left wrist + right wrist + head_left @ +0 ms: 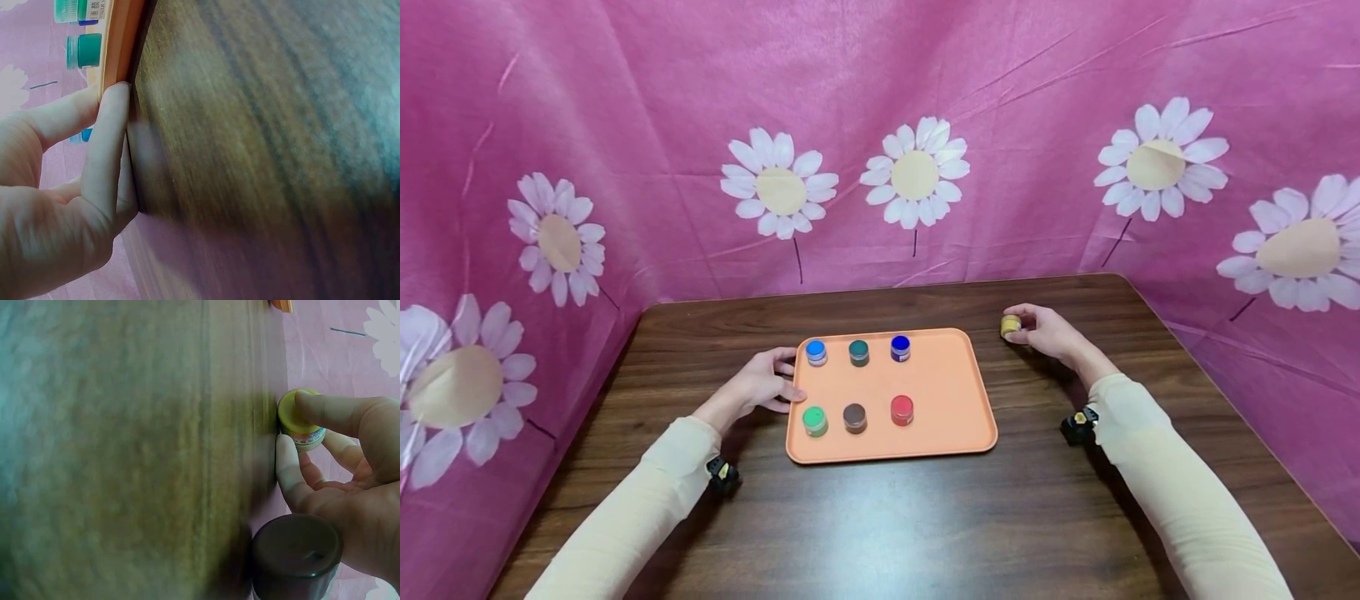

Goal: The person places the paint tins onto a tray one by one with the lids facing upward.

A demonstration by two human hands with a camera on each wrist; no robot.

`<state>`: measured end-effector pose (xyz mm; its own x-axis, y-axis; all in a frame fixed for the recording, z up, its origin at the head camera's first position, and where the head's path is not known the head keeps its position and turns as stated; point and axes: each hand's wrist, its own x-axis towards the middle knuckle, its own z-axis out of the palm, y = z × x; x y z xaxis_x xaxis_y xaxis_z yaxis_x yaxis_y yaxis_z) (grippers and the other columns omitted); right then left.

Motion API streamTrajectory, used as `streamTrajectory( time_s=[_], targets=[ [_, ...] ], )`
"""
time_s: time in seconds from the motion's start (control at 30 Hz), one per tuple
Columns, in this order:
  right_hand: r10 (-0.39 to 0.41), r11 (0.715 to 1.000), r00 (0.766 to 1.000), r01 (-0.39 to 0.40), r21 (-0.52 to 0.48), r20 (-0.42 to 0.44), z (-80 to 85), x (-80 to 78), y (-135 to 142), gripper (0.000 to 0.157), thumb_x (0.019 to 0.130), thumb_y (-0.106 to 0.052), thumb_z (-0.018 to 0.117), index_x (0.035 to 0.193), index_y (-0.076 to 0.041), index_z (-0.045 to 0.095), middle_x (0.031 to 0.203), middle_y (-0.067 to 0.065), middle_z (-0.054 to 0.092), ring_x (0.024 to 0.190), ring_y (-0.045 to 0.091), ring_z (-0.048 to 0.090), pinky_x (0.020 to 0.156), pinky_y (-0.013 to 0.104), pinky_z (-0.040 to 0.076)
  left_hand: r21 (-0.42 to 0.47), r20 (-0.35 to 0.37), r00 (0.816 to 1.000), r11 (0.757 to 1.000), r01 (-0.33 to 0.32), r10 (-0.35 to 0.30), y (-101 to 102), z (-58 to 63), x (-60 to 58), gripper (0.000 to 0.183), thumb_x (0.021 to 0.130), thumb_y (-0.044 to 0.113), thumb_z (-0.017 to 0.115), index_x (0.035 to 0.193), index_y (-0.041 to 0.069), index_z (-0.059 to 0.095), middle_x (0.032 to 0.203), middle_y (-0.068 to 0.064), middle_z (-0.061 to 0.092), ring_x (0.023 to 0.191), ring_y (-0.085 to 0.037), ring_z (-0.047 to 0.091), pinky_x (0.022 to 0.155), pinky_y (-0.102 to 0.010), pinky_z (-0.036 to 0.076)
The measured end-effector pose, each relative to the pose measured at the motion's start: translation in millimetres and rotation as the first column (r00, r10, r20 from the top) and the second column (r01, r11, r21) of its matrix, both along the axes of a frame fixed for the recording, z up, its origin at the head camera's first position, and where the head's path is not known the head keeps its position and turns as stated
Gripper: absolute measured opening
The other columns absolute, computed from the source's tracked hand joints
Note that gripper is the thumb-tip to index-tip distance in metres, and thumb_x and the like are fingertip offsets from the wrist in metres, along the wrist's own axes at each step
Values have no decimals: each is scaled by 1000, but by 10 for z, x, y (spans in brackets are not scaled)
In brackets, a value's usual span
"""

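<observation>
With thumb on the rim and fingers along its outer side, my left hand grips the left edge of an orange tray. Two rows of small paint jars stand on the tray: light blue, dark green and dark blue at the back; light green, brown and red in front. Right of the tray, my right hand holds a yellow paint jar between thumb and fingers, lying tipped with its lid sideways, close to the table.
A dark-lidded jar shows just below my right hand in the right wrist view; the arm hides it in the head view. The brown wooden table ends at a pink curtain with white daisies behind and on both sides.
</observation>
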<state>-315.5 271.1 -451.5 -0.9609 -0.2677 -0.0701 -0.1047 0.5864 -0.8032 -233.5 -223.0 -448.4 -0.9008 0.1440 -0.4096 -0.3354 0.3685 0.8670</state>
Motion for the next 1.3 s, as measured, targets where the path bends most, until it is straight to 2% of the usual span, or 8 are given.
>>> streamTrajectory(
  time_s=[0.27, 0.3, 0.4, 0.5, 0.53, 0.6, 1.0, 1.3],
  targets=[
    [26, 1000, 1000, -26, 5, 3, 43, -25, -8, 47, 92, -3, 72, 133, 10, 53, 112, 24, 62, 95, 20, 55, 73, 18, 48, 2, -1, 1000, 1000, 2, -2, -7, 3, -1, 87, 81, -10, 77, 155, 2, 33, 131, -24, 46, 90, -26, 66, 71, -42, 64],
    [33, 999, 999, -33, 1, 3, 95, 9, -34, 47, 92, -1, 72, 133, 11, 52, 112, 26, 62, 95, 21, 55, 73, 18, 48, 3, -1, 1000, 1000, 1, -1, -9, 1, -2, 87, 81, -10, 78, 155, 2, 33, 131, -24, 46, 90, -26, 66, 71, -42, 64],
    [32, 998, 999, -30, -52, 29, 111, 16, -50, 47, 92, 2, 71, 133, 11, 51, 112, 26, 60, 89, 16, 57, 70, 18, 51, 2, 1, 1000, 1000, 1, -1, -10, -2, -8, 88, 81, -10, 78, 155, 3, 33, 131, -24, 46, 90, -26, 66, 71, -42, 64],
    [35, 993, 997, -27, -118, 66, 121, 24, -72, 50, 92, 4, 70, 136, 12, 49, 115, 27, 57, 85, 11, 59, 73, 22, 57, 2, 5, 1000, 1000, -1, 1, -12, -7, -17, 88, 81, -10, 78, 156, 3, 32, 131, -24, 45, 91, -26, 66, 72, -41, 64],
    [36, 990, 996, -25, -141, 78, 76, -10, -56, 51, 92, 4, 70, 137, 11, 48, 116, 26, 57, 85, 9, 60, 75, 23, 59, 1, 6, 1000, 1000, -2, 2, -11, -8, -19, 88, 81, -10, 78, 156, 3, 32, 131, -24, 45, 91, -26, 66, 72, -41, 64],
    [42, 986, 995, -26, -167, 93, 81, -9, -76, 53, 92, 4, 70, 139, 11, 46, 119, 27, 55, 87, 9, 61, 78, 26, 60, 1, 8, 1000, 1000, -2, 2, -11, -12, -22, 89, 81, -11, 78, 156, 3, 32, 131, -24, 45, 92, -27, 65, 72, -41, 64],
    [67, 978, 990, -40, -206, 124, 156, -6, -242, 55, 92, 4, 70, 140, 11, 46, 124, 29, 49, 89, 18, 64, 81, 32, 61, 14, 2, 1000, 1000, 6, -6, 3, 3, 4, 88, 80, -12, 77, 155, 2, 33, 129, -25, 46, 90, -26, 66, 71, -41, 64],
    [140, 956, 982, -100, -276, 128, 214, -9, -455, 51, 91, 11, 66, 138, 13, 46, 119, 27, 53, 92, 23, 67, 85, 40, 61, 9, 8, 1000, 1000, 8, -8, -11, 2, -16, 88, 81, -11, 77, 155, 2, 33, 130, -24, 46, 90, -26, 65, 71, -41, 64]
  ],
)
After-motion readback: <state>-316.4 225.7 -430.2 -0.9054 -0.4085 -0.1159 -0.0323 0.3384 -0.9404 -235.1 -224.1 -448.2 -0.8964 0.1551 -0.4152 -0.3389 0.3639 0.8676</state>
